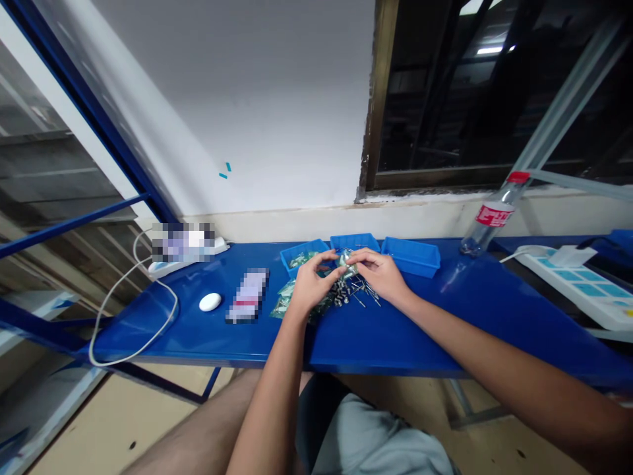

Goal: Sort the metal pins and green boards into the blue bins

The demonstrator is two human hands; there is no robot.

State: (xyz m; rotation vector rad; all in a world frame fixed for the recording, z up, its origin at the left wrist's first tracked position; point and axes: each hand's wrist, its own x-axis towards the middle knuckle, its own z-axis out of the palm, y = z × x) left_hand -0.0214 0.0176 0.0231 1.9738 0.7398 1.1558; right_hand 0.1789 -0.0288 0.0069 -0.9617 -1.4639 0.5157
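Nearest, the person's forearms reach over the front edge of the blue table point(420, 336). Just past it, the left hand point(312, 282) and right hand point(380, 276) meet above a heap of loose metal parts point(358, 290). A small clear packet point(349, 265) sits between their fingertips: the right thumb and fingers are closed on it, while the left thumb reaches its edge, and I can't tell from here whether the left fingers grip it too. More clear packets point(283, 302) lie beside the left wrist.

The step in hand looks like working this one packet with both hands; the next move seems to call for a steady pinch and free fingertips. Behind the hands stand a left bin point(285, 262) holding packets, a middle bin point(353, 241) and a right bin point(413, 257), below the pale wall point(277, 132).
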